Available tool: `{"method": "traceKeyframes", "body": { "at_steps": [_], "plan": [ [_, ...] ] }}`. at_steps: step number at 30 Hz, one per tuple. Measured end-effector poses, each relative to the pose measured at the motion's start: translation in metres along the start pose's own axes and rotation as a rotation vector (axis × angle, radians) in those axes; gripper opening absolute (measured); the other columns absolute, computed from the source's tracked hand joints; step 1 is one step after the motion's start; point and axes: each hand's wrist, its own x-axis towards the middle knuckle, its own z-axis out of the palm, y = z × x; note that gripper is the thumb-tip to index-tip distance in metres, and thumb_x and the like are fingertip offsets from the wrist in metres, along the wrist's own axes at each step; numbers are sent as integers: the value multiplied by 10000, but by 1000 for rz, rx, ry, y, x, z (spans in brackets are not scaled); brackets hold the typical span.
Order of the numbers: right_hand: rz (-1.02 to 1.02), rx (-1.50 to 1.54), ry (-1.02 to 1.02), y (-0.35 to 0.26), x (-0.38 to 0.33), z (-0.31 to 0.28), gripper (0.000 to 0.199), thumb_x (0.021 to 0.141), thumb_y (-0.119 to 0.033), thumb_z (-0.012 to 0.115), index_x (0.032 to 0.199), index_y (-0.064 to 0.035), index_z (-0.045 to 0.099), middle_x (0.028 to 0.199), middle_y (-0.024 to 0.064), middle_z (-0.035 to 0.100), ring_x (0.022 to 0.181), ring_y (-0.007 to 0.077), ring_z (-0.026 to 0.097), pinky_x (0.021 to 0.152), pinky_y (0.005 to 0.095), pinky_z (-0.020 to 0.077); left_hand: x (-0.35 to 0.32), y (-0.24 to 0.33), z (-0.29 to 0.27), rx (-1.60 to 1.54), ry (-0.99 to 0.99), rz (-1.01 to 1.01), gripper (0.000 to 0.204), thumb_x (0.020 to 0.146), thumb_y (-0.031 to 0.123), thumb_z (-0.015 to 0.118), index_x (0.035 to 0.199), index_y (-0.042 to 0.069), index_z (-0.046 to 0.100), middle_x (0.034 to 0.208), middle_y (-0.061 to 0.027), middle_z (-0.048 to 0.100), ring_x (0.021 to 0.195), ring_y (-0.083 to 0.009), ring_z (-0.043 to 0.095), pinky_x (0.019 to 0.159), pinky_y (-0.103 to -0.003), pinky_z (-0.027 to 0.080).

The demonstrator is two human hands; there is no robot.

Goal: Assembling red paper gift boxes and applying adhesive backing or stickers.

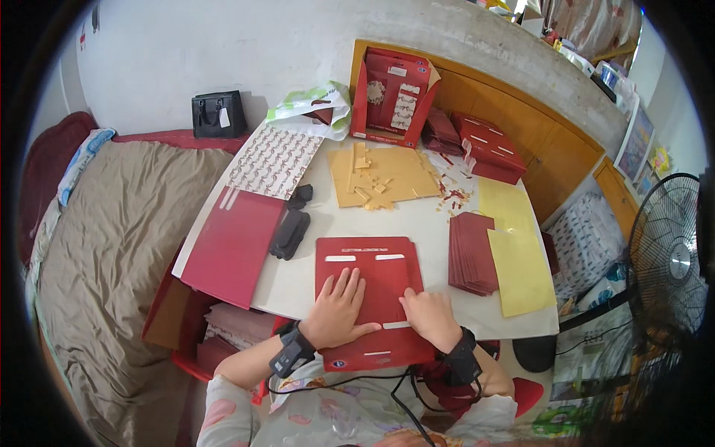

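Observation:
Directly before me on the table lies a flat red cardboard piece (383,289) with several white strips or slots on its face. Its near edge reaches over the table's front edge. My left hand (339,311) rests on it, palm down with fingers spread. At its right side my right hand (433,319) presses down with curled fingers; whatever they may hold is hidden. One white strip (396,325) lies between the two hands. Both wrists wear black strapped devices with cables.
To the left are a red sheet (234,242), a patterned sheet (274,160) and black objects (289,235). Right are stacked dark-red pieces (471,253) and yellow sheets (521,272). Behind lie a tan board (413,175) with scraps and a red box (395,100). A fan (674,261) stands right.

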Motion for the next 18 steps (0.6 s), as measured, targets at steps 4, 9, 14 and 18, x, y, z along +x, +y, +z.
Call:
{"method": "traceKeyframes", "body": {
  "at_steps": [4, 9, 14, 18],
  "plan": [
    [-288, 8, 13, 3, -3, -5, 207, 858, -220, 540, 753, -46, 577, 655, 143, 619, 598, 282, 627, 524, 396, 475, 17, -14, 9, -147, -75, 100, 820, 855, 590, 431, 1277, -112, 375, 1380, -304, 300, 1322, -400, 252, 1072, -519, 184],
    [-384, 233, -240, -18, 4, -4, 200, 869, -165, 499, 831, 7, 594, 778, 168, 622, 752, 308, 620, 658, 411, 481, 38, -35, 2, -377, -332, 179, 694, 907, 487, 404, 1309, -76, 339, 1436, -255, 236, 1366, -352, 177, 1099, -514, 110],
    [-358, 861, -291, -34, 9, -2, 158, 878, -98, 468, 822, 32, 537, 773, 185, 601, 747, 341, 600, 678, 408, 474, 42, -28, 17, -103, -246, 136, 627, 911, 488, 386, 1421, 140, 278, 1463, -246, 169, 1357, -420, 140, 1084, -535, 119],
    [-229, 1018, -205, -20, 21, -10, 80, 855, -56, 511, 821, 14, 528, 749, 173, 589, 704, 308, 599, 645, 359, 470, 40, -29, 18, -14, -272, 128, 741, 865, 573, 430, 1430, 127, 250, 1460, -271, 139, 1357, -434, 119, 1081, -553, 105]
  ]
}}
